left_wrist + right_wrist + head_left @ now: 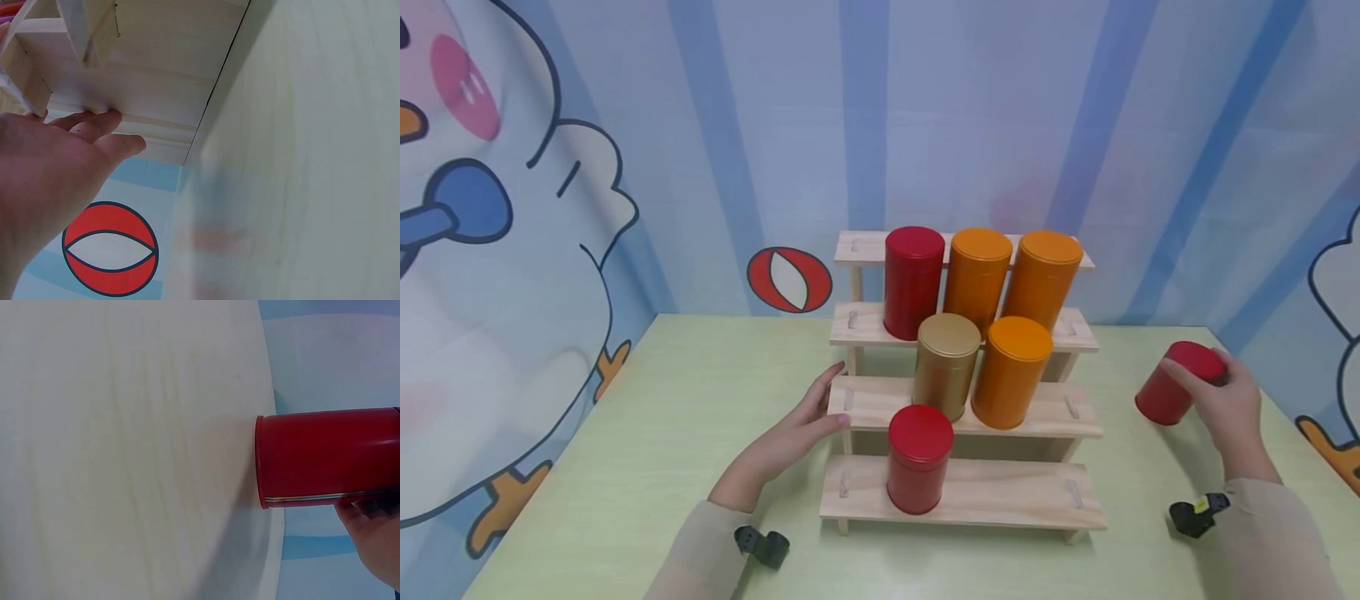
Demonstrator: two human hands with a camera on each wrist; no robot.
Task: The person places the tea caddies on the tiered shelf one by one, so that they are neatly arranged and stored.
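Observation:
My right hand [1236, 408] grips a red can [1167, 392] near its lid, to the right of a stepped wooden rack [1015, 492]. The red can [325, 459] looks upright at the tabletop; whether its base touches I cannot tell. My left hand [793, 446] rests at the rack's left side, and its extended fingers [103, 125] show in the left wrist view. On the lowest step stands a red can [919, 462]. One step up are a gold can [946, 367] and an orange can [1011, 375]. Behind them are a red can [913, 283] and two orange cans [977, 271].
The rack stands on a pale green table [700, 392]. A blue striped cloth [790, 150] with cartoon figures rises behind and at the sides. Small black devices [763, 546] are strapped at both wrists.

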